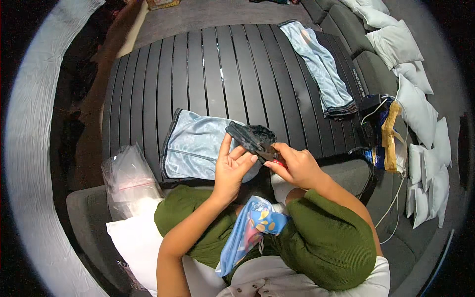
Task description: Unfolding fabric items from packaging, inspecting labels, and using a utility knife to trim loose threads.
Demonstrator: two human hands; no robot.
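Observation:
My left hand (pixel 231 167) and my right hand (pixel 296 166) together hold a small black lacy garment (pixel 252 137) just above the near edge of a black slatted table (pixel 217 69). The left fingers press against its underside, while the right thumb and fingers pinch its right end, where a bit of red shows. Right behind it, a light blue satin garment with dark trim (pixel 195 146) lies flat on the table. My sleeves are olive green, and a colourful printed cloth (pixel 250 232) rests in my lap.
A second light blue garment (pixel 321 67) lies at the table's far right. A clear plastic bag (pixel 129 180) sits at my left on a white cushion. White pillows (pixel 413 99), a blue and gold cloth (pixel 388 136) and white cables line the grey sofa at right.

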